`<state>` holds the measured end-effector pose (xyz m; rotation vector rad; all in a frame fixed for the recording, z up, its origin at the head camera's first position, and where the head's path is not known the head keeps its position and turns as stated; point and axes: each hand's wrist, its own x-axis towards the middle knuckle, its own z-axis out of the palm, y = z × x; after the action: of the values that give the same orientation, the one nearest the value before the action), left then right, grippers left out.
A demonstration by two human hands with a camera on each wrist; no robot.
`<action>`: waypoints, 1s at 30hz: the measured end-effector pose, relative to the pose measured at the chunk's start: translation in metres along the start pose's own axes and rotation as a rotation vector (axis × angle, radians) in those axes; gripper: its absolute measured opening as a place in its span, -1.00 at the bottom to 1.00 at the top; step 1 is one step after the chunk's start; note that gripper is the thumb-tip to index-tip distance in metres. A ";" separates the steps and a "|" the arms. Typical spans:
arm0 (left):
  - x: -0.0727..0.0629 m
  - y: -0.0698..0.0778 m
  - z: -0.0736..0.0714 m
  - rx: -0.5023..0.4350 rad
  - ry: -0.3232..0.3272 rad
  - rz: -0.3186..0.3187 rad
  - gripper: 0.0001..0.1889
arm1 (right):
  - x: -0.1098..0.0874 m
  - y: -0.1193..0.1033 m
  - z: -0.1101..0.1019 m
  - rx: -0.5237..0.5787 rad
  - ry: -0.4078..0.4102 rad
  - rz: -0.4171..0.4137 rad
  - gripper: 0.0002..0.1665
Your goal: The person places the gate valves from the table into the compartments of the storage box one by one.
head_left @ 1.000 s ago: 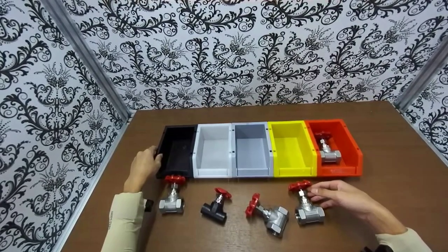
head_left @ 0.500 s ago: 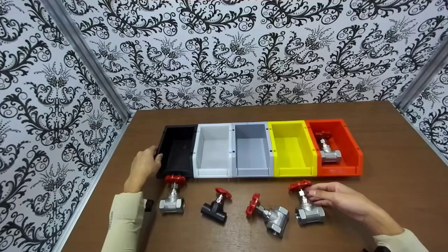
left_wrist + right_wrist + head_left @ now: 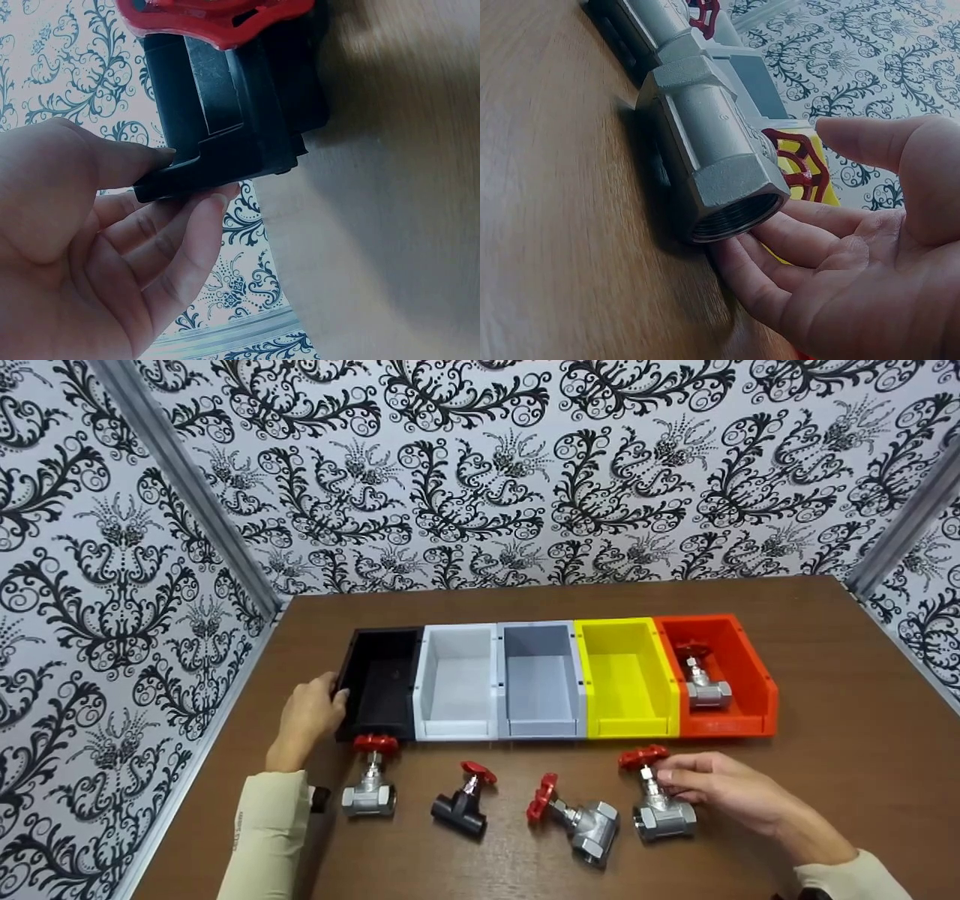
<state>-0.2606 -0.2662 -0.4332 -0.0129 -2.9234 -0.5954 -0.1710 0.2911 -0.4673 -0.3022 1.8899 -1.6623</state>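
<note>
My left hand (image 3: 306,718) grips the left wall of the black bin (image 3: 379,682). In the left wrist view its thumb lies on the bin's rim and its fingers bend along the outside. My right hand (image 3: 731,795) is at the right side of a steel valve (image 3: 665,819) with a red handwheel (image 3: 643,757), lying on the table. The right wrist view has the fingers reaching behind this valve (image 3: 720,150), with the thumb held apart from them. Whether those fingers touch the metal is hard to tell.
White (image 3: 456,727), grey (image 3: 541,729), yellow (image 3: 632,727) and red bins (image 3: 765,697) continue the row. Inside the red one lies another steel valve (image 3: 709,694). On the table (image 3: 262,847) are two more steel valves (image 3: 369,800) and a black valve (image 3: 459,812), all with red handwheels.
My right hand has shifted slightly left, closer to the steel valve's stem. The left hand, the bins and the valves keep their places.
</note>
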 end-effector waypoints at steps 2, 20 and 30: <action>0.000 0.000 0.000 0.001 -0.005 -0.002 -0.61 | 0.001 0.000 0.001 -0.008 0.002 0.006 -0.51; 0.000 0.001 0.000 0.009 -0.003 0.000 -0.63 | 0.003 0.004 0.005 0.057 -0.080 -0.005 -0.62; 0.000 0.001 0.002 0.000 0.003 0.001 -0.64 | 0.004 0.007 0.007 0.108 -0.055 -0.013 -0.53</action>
<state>-0.2606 -0.2649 -0.4345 -0.0138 -2.9202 -0.5944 -0.1692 0.2846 -0.4752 -0.3130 1.7542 -1.7402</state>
